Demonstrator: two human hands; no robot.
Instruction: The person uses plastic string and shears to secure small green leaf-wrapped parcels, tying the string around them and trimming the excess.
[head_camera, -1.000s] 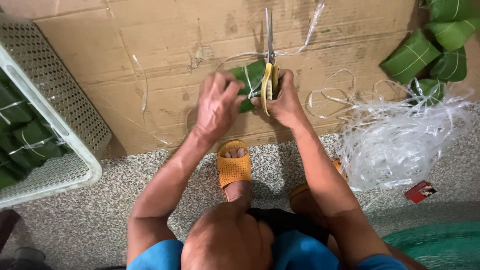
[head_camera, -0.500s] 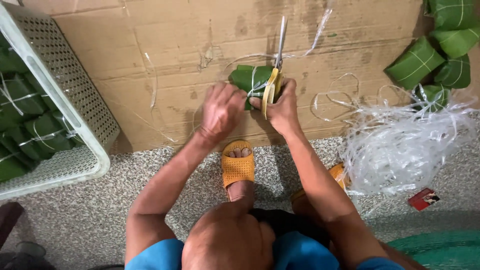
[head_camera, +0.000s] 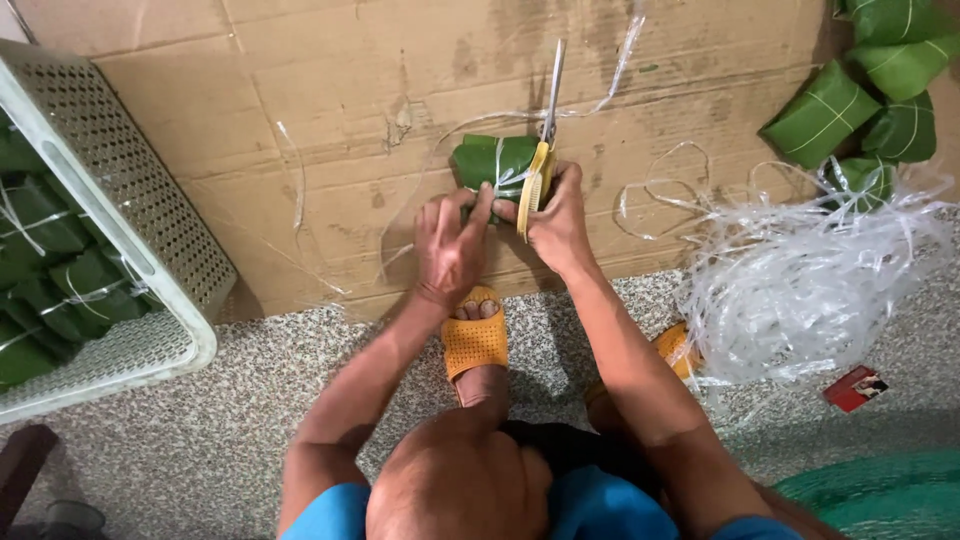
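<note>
- From up here I see a green leaf-wrapped parcel (head_camera: 492, 160) lying on the flattened cardboard sheet (head_camera: 300, 120), near the sheet's middle, just ahead of both hands.
- More green parcels (head_camera: 860, 100), each tied with pale strips, are piled at the top right corner, well apart from the one in hand.
- On the left stands a white perforated plastic basket (head_camera: 130, 200) with further tied green parcels inside it.
- A loose heap of clear plastic strips (head_camera: 810, 270) spreads across the right side, partly on the cardboard and partly on the speckled floor.
- A small red card (head_camera: 856, 387), flat and rectangular, lies on the floor below that heap.
- Both forearms reach forward from the crouched body, converging on the parcel; an orange sandal (head_camera: 474, 340) sits between them.
- My left hand (head_camera: 450, 250) lies palm down, its fingertips pinching the plastic strip at the parcel's near edge; the fingers are closed on that strip and touching the leaf.
- My right hand (head_camera: 555, 225) is curled shut around the yellow handles of the scissors (head_camera: 543, 130), whose blades point away from me, rising just beside the parcel's right end.
- The two hands sit close together, almost touching at the fingertips.
- I cannot tell whether the blades are parted or shut.
</note>
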